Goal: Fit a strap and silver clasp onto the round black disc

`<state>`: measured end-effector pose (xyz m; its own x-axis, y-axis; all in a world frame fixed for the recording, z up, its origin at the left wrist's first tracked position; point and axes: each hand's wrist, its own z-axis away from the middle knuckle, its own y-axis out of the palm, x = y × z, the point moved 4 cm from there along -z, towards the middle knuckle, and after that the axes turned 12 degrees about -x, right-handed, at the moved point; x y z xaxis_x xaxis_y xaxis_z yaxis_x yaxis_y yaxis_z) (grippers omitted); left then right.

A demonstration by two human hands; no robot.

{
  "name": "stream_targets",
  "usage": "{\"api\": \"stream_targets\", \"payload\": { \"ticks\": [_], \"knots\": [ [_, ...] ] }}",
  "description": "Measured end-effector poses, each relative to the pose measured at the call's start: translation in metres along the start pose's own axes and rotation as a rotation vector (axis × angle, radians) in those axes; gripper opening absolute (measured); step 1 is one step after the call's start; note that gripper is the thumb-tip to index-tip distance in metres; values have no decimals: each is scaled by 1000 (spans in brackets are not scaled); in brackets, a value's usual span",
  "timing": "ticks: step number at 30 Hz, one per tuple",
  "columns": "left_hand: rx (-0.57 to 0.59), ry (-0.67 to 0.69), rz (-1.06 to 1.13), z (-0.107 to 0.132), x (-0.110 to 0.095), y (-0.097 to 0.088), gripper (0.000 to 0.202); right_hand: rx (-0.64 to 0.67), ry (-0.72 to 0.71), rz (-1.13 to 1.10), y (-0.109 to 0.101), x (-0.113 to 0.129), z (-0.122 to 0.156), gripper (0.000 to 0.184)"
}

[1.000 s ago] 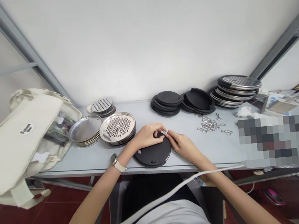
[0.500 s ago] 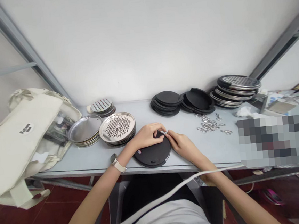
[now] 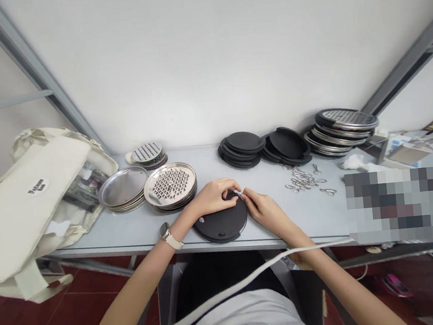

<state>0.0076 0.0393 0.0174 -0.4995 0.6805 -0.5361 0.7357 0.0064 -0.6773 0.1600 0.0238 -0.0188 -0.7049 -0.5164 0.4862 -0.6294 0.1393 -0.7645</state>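
Note:
A black round plastic disc [image 3: 224,225] lies flat near the front edge of the table. My left hand [image 3: 215,197] rests over its upper left part, thumb and fingers closed around the raised black piece at its far rim. My right hand [image 3: 261,208] pinches a small shiny metal clip [image 3: 238,193] at that same rim, just right of my left fingertips. Fingers cover most of the clip. Loose metal clips [image 3: 303,180] of looped wire are scattered to the right. Left of my left hand stands a stack of round metal grater plates [image 3: 171,184].
Plain metal discs [image 3: 123,187] and smaller grater plates [image 3: 146,153] are stacked on the left by a cream bag [image 3: 51,182]. Black discs [image 3: 244,142] and black round trays [image 3: 288,143] stand along the wall. Rimmed graters [image 3: 344,126] are piled farther right. A white cable [image 3: 227,288] crosses before me.
Both hands stay at the disc's far rim. A little more of the metal clip shows between my fingertips; otherwise things look the same.

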Motion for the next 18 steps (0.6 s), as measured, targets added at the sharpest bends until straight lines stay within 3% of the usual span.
{"api": "stream_targets", "payload": {
  "ticks": [18],
  "knots": [
    [37, -15, -18, 2, 1, 1, 22, 0, -3, -32, 0, 1, 1, 23]
  ]
}}
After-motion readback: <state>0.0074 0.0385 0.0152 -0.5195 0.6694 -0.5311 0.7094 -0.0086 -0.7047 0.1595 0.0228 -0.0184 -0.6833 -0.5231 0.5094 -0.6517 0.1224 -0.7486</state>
